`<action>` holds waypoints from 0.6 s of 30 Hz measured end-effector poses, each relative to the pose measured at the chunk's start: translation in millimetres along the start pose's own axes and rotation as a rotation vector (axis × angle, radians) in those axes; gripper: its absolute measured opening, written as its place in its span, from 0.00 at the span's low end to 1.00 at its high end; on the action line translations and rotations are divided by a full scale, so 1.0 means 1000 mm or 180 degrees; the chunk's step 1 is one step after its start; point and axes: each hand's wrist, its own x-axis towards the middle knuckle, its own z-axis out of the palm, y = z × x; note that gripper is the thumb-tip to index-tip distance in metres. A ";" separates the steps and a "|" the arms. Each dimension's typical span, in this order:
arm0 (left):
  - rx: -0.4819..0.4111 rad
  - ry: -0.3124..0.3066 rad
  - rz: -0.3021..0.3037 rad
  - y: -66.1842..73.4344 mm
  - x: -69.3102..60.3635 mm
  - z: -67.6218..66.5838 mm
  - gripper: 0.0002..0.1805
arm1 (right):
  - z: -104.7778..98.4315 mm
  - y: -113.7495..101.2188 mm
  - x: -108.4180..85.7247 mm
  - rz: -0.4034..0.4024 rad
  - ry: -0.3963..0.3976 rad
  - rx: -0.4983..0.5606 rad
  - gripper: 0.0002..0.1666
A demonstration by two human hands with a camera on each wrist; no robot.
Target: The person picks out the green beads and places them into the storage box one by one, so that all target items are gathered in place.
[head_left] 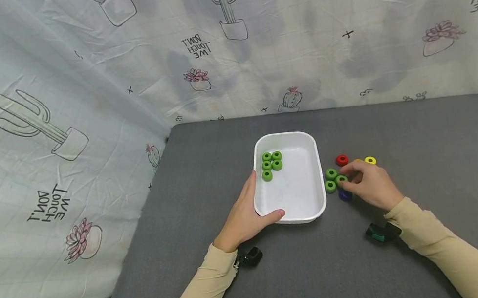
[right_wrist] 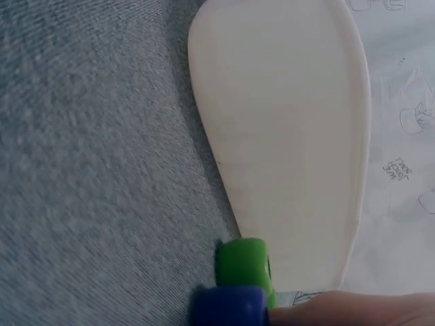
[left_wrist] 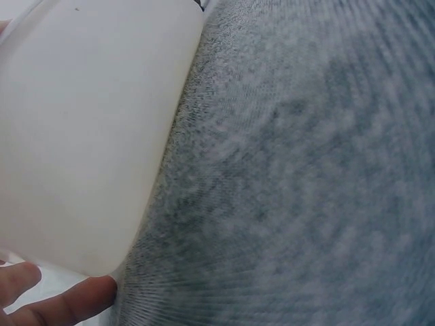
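Apparently pinching: right grip (head_left: 374,187), thumb and finger at a green ring (head_left: 338,182) on the desk (head_left: 442,145), right of the white tray (head_left: 301,186). Ring judged light, stiff, hard to break; its smooth, rounded side may slip. Best hold: opposite sides of the outer wall. Blue ring (head_left: 346,197) just beside it, crowding the thumb. Left grip (head_left: 242,217) holds the tray's near-left corner, thumb over the rim; tray likely light, slightly flexible.
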 end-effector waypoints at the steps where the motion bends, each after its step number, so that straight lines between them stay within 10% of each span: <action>1: -0.0002 0.0003 0.0005 0.000 0.000 0.000 0.67 | 0.000 0.001 0.000 -0.0001 0.0006 -0.0010 0.15; 18: 0.0041 0.0025 0.0053 -0.001 0.000 -0.001 0.68 | -0.005 0.003 -0.001 0.0064 -0.0210 -0.0038 0.17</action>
